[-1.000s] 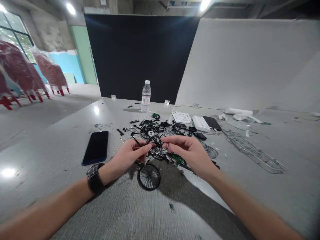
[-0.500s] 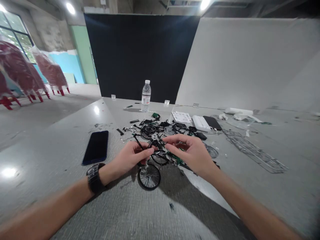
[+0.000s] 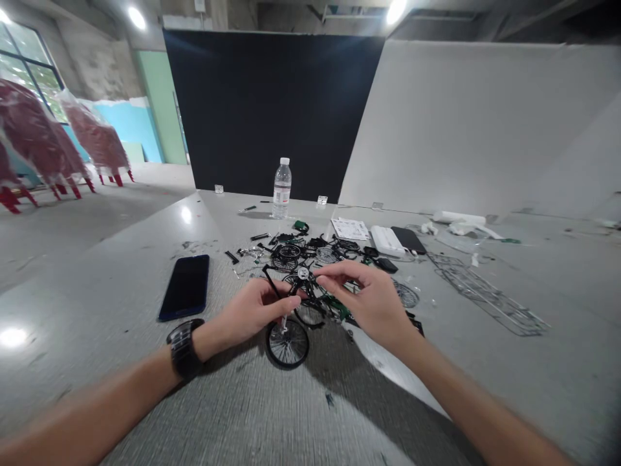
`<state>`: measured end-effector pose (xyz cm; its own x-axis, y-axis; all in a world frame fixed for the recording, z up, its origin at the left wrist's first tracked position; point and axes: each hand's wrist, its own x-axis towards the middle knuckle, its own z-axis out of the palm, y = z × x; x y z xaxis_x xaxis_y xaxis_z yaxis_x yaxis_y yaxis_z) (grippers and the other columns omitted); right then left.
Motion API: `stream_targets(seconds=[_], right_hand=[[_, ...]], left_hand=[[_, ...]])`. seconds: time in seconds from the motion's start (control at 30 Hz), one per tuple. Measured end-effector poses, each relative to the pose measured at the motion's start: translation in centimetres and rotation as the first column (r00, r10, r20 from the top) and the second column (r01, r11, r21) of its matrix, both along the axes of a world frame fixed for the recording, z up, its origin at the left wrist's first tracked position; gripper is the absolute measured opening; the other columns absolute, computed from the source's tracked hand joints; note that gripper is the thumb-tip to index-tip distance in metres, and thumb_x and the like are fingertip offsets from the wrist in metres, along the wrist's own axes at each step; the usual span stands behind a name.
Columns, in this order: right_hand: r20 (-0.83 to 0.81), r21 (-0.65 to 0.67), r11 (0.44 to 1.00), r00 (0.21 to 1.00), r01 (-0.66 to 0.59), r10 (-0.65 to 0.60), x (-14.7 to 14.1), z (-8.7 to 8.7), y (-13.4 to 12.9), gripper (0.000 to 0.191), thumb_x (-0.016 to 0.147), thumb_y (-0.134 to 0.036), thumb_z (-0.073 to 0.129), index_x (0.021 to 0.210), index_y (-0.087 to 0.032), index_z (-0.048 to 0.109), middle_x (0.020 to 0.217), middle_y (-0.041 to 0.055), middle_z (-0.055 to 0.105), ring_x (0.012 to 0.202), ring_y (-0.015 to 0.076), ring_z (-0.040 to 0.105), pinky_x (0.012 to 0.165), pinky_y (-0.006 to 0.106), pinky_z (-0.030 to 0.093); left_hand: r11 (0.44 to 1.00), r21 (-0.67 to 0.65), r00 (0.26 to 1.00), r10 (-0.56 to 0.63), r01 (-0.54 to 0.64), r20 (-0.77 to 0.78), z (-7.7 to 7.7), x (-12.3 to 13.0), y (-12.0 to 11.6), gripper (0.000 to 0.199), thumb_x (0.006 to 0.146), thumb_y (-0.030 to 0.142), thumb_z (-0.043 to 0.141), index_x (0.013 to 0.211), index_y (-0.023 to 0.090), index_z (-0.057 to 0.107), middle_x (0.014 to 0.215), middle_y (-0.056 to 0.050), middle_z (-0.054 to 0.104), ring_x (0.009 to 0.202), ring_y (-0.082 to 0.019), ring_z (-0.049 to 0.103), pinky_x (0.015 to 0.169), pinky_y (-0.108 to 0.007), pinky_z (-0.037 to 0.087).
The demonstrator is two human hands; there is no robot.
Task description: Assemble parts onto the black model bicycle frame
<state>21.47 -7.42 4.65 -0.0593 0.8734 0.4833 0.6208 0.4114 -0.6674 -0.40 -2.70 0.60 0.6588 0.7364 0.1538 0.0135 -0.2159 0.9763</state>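
Observation:
Between my hands is a small black model bicycle (image 3: 287,344), its spoked front wheel low and toward me. My left hand (image 3: 257,309) grips its frame, thumb on top and the other fingers partly hidden behind. A silvery chainring disc (image 3: 303,274) shows near the upper part of the frame. My right hand (image 3: 366,294) is at the disc's right side, thumb and forefinger close together at the model; whether a small part sits between them I cannot make out. Behind and beneath lie loose black model parts (image 3: 288,252) and green pieces (image 3: 337,307).
A dark phone (image 3: 185,287) lies at the left. Behind the parts stands a water bottle (image 3: 282,189). Farther right are a printed sheet (image 3: 350,228), a white power bank (image 3: 387,241), a black flat device (image 3: 408,239), an empty parts frame (image 3: 485,294) and crumpled white wrapping (image 3: 473,228).
The view has shifted slightly. My left hand still holds the model bicycle, and my right thumb and forefinger stay by the chainring, with only a slight shift.

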Motion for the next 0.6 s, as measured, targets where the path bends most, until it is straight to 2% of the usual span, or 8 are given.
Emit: stream_targets(seconds=[0.3,0.4,0.6], right_hand=[[-0.036,0.016,1.0,0.999,0.018,-0.017,-0.57,-0.48,0.0,0.015,0.09,-0.038,0.071,0.095,-0.027,0.081,0.086,0.0026,0.079,0.074,0.0194,0.069,0.068,0.033,0.052],[-0.049,0.013,1.0,0.999,0.019,-0.018,-0.72,-0.41,-0.05,0.015,0.09,-0.037,0.071,0.096,-0.027,0.081,0.088,0.0022,0.079,0.075,0.019,0.069,0.068,0.032,0.052],[-0.124,-0.122,0.993,0.992,0.002,-0.017,-0.89,-0.13,0.03,0.021,0.09,-0.042,0.07,0.095,-0.026,0.082,0.091,0.0039,0.08,0.077,0.0202,0.07,0.068,0.033,0.053]], left_hand=[[0.999,0.027,0.998,-0.016,0.018,-0.069,-0.08,0.08,-0.3,0.039,0.089,0.053,0.068,0.088,0.014,0.071,0.076,-0.001,0.06,0.065,-0.011,0.047,0.059,-0.025,0.036],[0.999,0.024,0.997,-0.021,0.022,-0.068,0.04,0.13,-0.43,0.038,0.089,0.052,0.068,0.089,0.014,0.071,0.077,-0.001,0.061,0.066,-0.012,0.048,0.061,-0.026,0.037],[0.999,0.022,0.998,-0.023,0.024,-0.055,-0.06,0.15,-0.45,0.037,0.089,0.051,0.068,0.094,0.015,0.072,0.081,-0.002,0.063,0.069,-0.012,0.05,0.063,-0.026,0.038]])
